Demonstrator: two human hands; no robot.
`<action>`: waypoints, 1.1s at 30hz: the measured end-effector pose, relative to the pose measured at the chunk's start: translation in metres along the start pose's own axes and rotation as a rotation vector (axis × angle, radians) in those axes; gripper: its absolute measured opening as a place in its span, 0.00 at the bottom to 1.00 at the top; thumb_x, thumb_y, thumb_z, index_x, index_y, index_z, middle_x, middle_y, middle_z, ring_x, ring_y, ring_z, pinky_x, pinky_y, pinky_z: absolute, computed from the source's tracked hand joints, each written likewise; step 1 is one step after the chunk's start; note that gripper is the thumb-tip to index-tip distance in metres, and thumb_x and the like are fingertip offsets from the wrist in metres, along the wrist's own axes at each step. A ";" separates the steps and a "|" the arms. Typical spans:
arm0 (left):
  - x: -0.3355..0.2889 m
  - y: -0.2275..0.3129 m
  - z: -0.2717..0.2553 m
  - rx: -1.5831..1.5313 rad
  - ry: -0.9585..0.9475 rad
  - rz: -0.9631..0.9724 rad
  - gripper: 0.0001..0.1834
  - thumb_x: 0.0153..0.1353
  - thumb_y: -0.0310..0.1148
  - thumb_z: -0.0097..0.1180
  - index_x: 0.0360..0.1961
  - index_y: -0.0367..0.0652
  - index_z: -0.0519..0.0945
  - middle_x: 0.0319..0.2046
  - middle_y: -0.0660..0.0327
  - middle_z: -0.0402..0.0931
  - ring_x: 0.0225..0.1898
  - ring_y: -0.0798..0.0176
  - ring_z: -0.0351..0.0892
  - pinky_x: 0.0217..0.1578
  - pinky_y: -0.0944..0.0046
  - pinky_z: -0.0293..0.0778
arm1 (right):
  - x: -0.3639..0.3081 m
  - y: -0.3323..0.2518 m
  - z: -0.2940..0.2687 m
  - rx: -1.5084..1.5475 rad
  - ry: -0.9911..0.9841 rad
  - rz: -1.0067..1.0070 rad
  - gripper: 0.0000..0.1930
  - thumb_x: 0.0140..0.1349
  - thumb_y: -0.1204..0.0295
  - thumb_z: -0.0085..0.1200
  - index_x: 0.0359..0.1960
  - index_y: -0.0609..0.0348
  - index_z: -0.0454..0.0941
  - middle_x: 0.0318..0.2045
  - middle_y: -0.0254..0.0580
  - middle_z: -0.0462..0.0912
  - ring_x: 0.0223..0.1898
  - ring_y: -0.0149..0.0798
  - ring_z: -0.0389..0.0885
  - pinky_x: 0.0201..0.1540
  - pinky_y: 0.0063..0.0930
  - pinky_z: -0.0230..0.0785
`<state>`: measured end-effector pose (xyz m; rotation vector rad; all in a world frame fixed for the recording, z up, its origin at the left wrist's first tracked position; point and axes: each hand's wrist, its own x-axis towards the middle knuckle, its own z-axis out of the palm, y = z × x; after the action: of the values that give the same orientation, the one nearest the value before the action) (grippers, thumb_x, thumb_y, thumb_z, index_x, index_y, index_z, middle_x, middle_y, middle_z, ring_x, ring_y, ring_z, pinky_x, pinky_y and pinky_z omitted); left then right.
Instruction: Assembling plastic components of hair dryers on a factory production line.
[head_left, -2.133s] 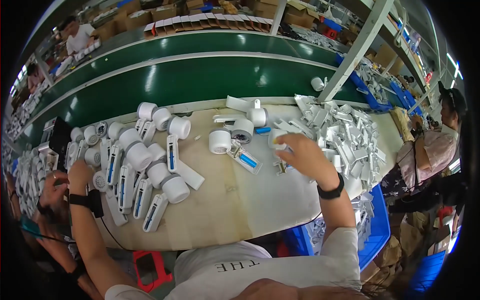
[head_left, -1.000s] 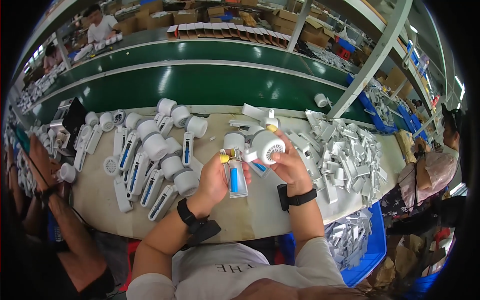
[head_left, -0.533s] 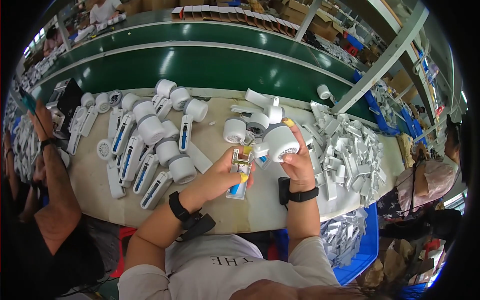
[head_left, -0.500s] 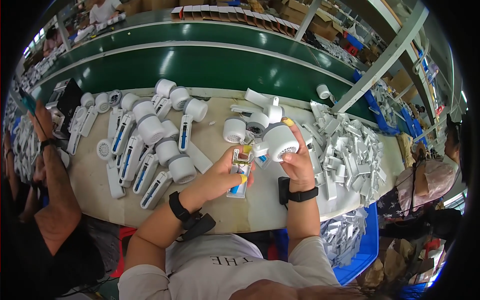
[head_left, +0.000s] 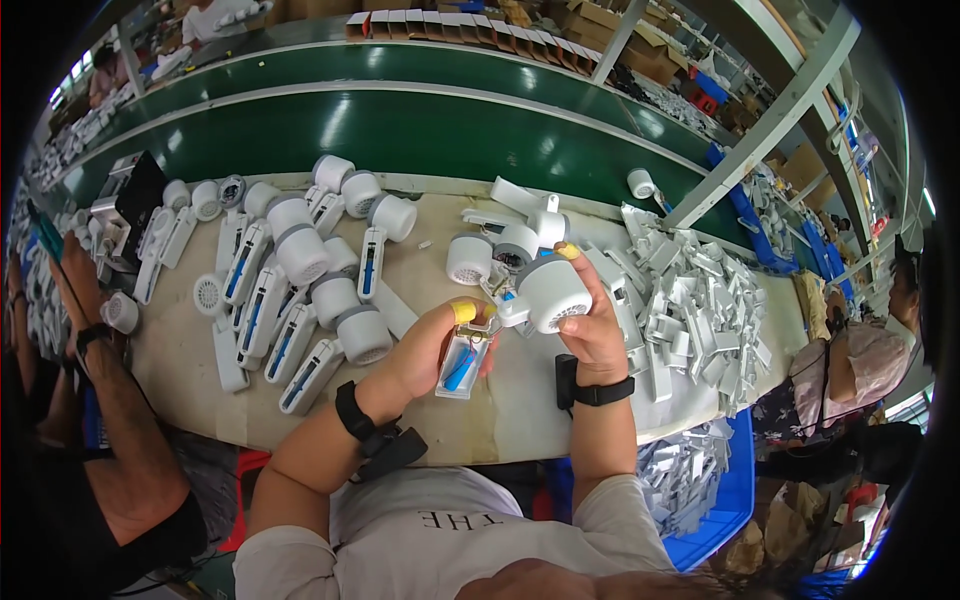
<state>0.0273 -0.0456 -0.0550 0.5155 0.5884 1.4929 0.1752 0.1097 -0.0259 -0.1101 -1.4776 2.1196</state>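
Note:
Between my hands is a small white handheld fan with its handle shell open. My left hand (head_left: 428,345) is closed around the open handle shell (head_left: 452,386), where a blue battery cell (head_left: 461,367) lies slantwise and thin wires show near the top. The thumb, wrapped in yellow tape, presses near the shell's upper end. My right hand (head_left: 598,335) grips the round fan head (head_left: 555,292), white with a grey band and a slotted grille. The head's short neck points toward the handle; whether they are joined is unclear. Just beyond lie more fan heads (head_left: 469,259).
Several fans with blue cells in open handles (head_left: 262,315) crowd the table's left. A heap of white handle shells (head_left: 690,300) covers the right. A blue bin (head_left: 742,480) of parts stands below the right edge. Behind runs a green conveyor (head_left: 420,135). A co-worker's arm (head_left: 110,370) is at left.
My left thumb has moved up off the blue cell, and the handle has shifted slightly left and tilted. The fan head has moved slightly left. The co-worker's hand at left has lowered.

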 end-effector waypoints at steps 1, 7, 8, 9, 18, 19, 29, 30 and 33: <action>-0.001 0.001 0.005 0.069 0.059 0.044 0.17 0.63 0.40 0.36 0.45 0.39 0.65 0.31 0.55 0.73 0.27 0.60 0.75 0.29 0.63 0.73 | 0.000 0.000 0.000 0.010 0.009 0.012 0.43 0.36 0.73 0.66 0.59 0.57 0.58 0.49 0.40 0.70 0.51 0.39 0.70 0.54 0.32 0.62; -0.004 -0.001 0.017 0.248 0.209 0.214 0.16 0.61 0.37 0.36 0.47 0.38 0.64 0.31 0.52 0.73 0.29 0.59 0.76 0.30 0.63 0.75 | 0.000 0.002 0.004 -0.023 0.004 0.007 0.43 0.37 0.72 0.66 0.59 0.56 0.58 0.49 0.39 0.70 0.51 0.39 0.70 0.54 0.32 0.62; -0.004 -0.003 0.015 0.232 0.201 0.211 0.16 0.61 0.36 0.37 0.47 0.39 0.63 0.31 0.52 0.73 0.29 0.60 0.76 0.31 0.63 0.75 | -0.001 0.002 0.005 -0.032 -0.010 0.002 0.43 0.37 0.72 0.66 0.59 0.56 0.58 0.49 0.39 0.70 0.51 0.39 0.70 0.54 0.32 0.62; -0.004 -0.003 0.013 0.233 0.202 0.212 0.16 0.61 0.36 0.37 0.47 0.39 0.63 0.31 0.52 0.73 0.29 0.60 0.76 0.31 0.63 0.75 | -0.001 0.002 0.005 -0.031 -0.011 0.002 0.43 0.37 0.72 0.66 0.59 0.56 0.58 0.49 0.39 0.70 0.51 0.39 0.70 0.54 0.32 0.62; -0.003 0.000 0.010 0.016 -0.046 0.120 0.22 0.56 0.26 0.39 0.54 0.40 0.57 0.40 0.52 0.68 0.38 0.57 0.74 0.42 0.57 0.73 | 0.001 -0.001 0.003 0.028 0.068 -0.010 0.43 0.38 0.72 0.66 0.59 0.58 0.57 0.49 0.40 0.70 0.50 0.39 0.71 0.51 0.31 0.66; -0.002 -0.001 0.009 0.070 -0.084 0.137 0.23 0.56 0.25 0.39 0.55 0.42 0.56 0.42 0.52 0.67 0.40 0.57 0.74 0.42 0.57 0.73 | 0.001 -0.001 0.003 0.039 0.075 -0.004 0.43 0.38 0.73 0.65 0.59 0.58 0.57 0.49 0.40 0.70 0.49 0.39 0.72 0.50 0.31 0.66; -0.005 0.003 0.010 0.197 0.039 0.048 0.20 0.55 0.27 0.46 0.49 0.41 0.59 0.36 0.55 0.71 0.32 0.61 0.75 0.33 0.62 0.73 | -0.002 0.002 0.004 -0.003 -0.005 -0.023 0.43 0.37 0.75 0.66 0.59 0.56 0.58 0.51 0.39 0.69 0.52 0.39 0.69 0.55 0.32 0.61; -0.006 0.002 0.011 0.194 0.040 0.049 0.20 0.55 0.27 0.46 0.49 0.41 0.59 0.36 0.55 0.71 0.32 0.61 0.75 0.33 0.62 0.73 | -0.002 0.002 0.005 -0.004 -0.006 -0.021 0.43 0.37 0.75 0.66 0.59 0.56 0.58 0.51 0.39 0.69 0.52 0.39 0.69 0.55 0.32 0.61; -0.008 0.002 0.016 0.314 0.110 0.004 0.12 0.56 0.29 0.46 0.41 0.39 0.64 0.30 0.56 0.72 0.25 0.62 0.74 0.27 0.64 0.72 | -0.003 0.005 0.005 -0.039 -0.064 -0.027 0.42 0.37 0.74 0.67 0.58 0.56 0.59 0.51 0.39 0.68 0.52 0.41 0.69 0.55 0.34 0.61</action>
<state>0.0363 -0.0529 -0.0417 0.6793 0.9167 1.4462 0.1739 0.1032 -0.0287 -0.0368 -1.5486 2.0915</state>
